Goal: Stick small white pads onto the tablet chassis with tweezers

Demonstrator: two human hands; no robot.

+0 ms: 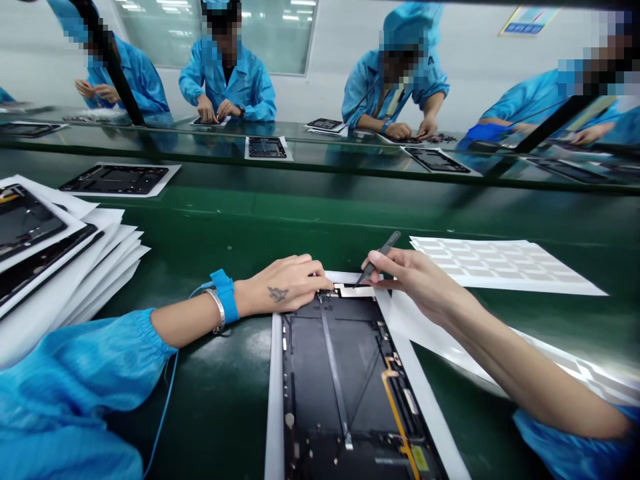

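Observation:
An opened black tablet chassis lies on a white sheet in front of me. My left hand rests at its far left corner, fingers curled and pressed down on the top edge. A blue wrist strap with a cord circles that wrist. My right hand pinches dark tweezers, whose tip touches a pale strip at the chassis top edge.
A stack of white sheets with tablet chassis sits at the left. A sheet of pale stickers lies at the right. More chassis ride the green conveyor belt. Several people in blue coats work across it.

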